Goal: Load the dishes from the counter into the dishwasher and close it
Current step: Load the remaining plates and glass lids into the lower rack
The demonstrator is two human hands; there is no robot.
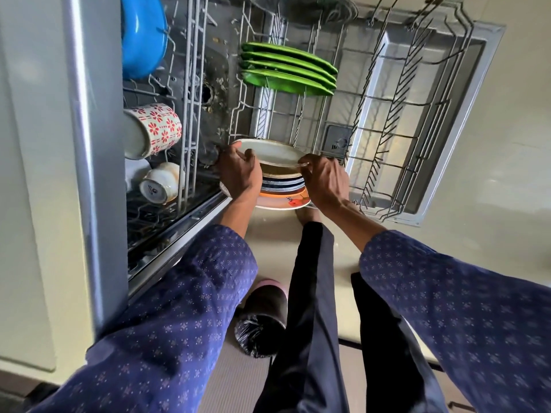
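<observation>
White plate [269, 152] sat on top of a stack of plates [283, 186] at the near end of the pulled-out lower rack [387, 120]. I had both hands on it: left hand [238, 171] curled over its left rim, right hand [323, 177] pinching the right rim with the fingertips. Plate lay roughly flat, tilted a little, its face turned up toward the camera. Its long span ran left to right between my hands, so neither hand was nearer — each held one end.

The free tines lay beyond the plate, away from me, between it and the green plates [287, 70]. I judged the next move needed the plate lifted clear of the stack, turned on edge and slid forward into that gap — a two-handed tip, rim down.

Counts: four green plates standing on edge in the rack, packed close. The stack under the white plate showed a dark blue striped band and an orange-and-white plate [286, 201] at the bottom; exact number in the stack I couldn't tell, edges were too tight. To the left, another rack held one blue bowl [143, 34], one mug with red flowers [155, 129] on its side and one pale cup [161, 183] tipped over. The open dishwasher door [465, 114] lay under the lower rack. Loading was partway done, I'd say; the door was not yet closed.
</observation>
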